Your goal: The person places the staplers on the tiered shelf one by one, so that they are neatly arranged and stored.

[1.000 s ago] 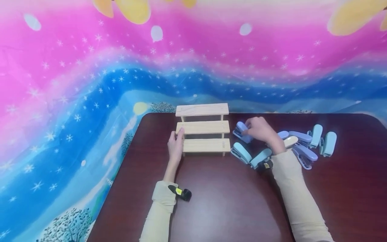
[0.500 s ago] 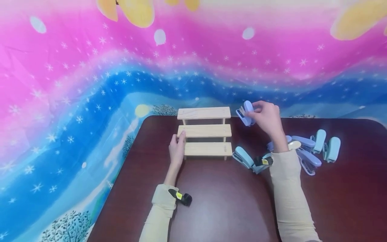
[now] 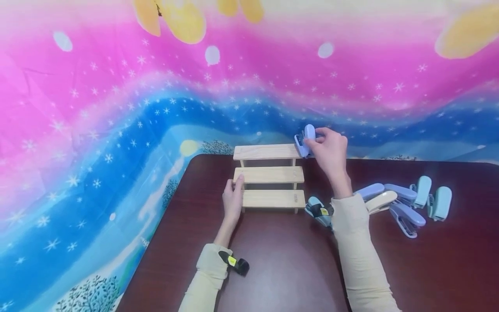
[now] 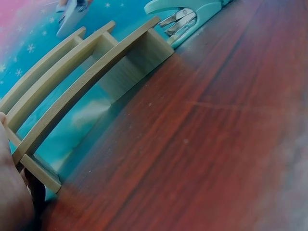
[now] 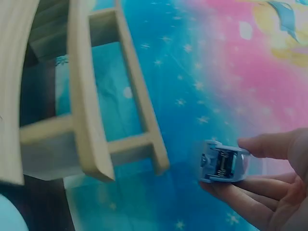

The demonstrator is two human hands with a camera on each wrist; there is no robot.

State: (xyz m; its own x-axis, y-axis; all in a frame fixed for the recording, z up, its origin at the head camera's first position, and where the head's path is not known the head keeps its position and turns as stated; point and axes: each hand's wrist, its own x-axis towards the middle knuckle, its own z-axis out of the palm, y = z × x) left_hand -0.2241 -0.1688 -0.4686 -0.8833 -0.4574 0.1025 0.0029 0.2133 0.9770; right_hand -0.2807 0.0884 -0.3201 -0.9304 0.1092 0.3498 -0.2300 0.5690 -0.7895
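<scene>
A three-tier wooden display rack stands on the table. My left hand grips its left end, the thumb on the middle tier; the left wrist view shows only part of that hand. My right hand pinches a lavender stapler between thumb and fingers, raised by the right end of the top tier. From the right wrist, the stapler appears end-on and apart from the rack. Whether it touches the top tier is unclear in the head view.
Right of the rack lie several staplers: a mint one partly behind the right wrist, a cream one, lavender ones and two mint ones farther right. A patterned cloth hangs behind the dark table.
My right hand has lifted the lavender stapler off the table and brought it up and left to the top tier's right end. The left hand keeps its grip on the rack.
</scene>
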